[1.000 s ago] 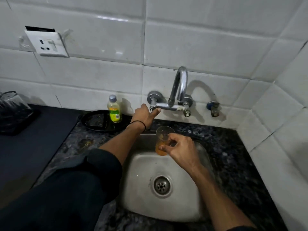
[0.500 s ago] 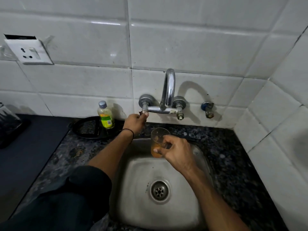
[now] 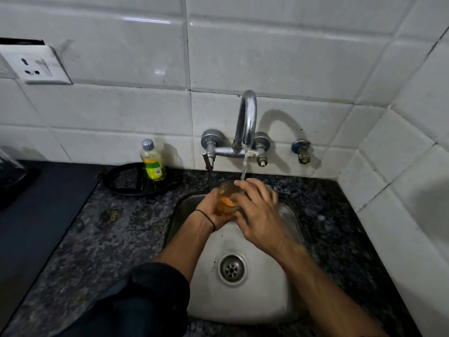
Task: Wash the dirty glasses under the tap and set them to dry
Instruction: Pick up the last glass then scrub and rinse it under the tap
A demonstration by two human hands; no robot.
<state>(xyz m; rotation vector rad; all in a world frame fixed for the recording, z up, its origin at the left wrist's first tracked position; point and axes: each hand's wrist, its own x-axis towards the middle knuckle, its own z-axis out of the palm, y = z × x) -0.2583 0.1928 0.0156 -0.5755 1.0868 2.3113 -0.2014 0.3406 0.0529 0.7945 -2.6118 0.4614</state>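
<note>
Orange-stained glass sits under the running tap above the sink, left hand gripping its left side, right hand fingers curled over its right.

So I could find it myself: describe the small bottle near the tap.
Find the steel sink and its wall tap. Left of the tap, a black tray sits by the tiles. The bottle stands on it: grey cap, yellow-green label.
</note>
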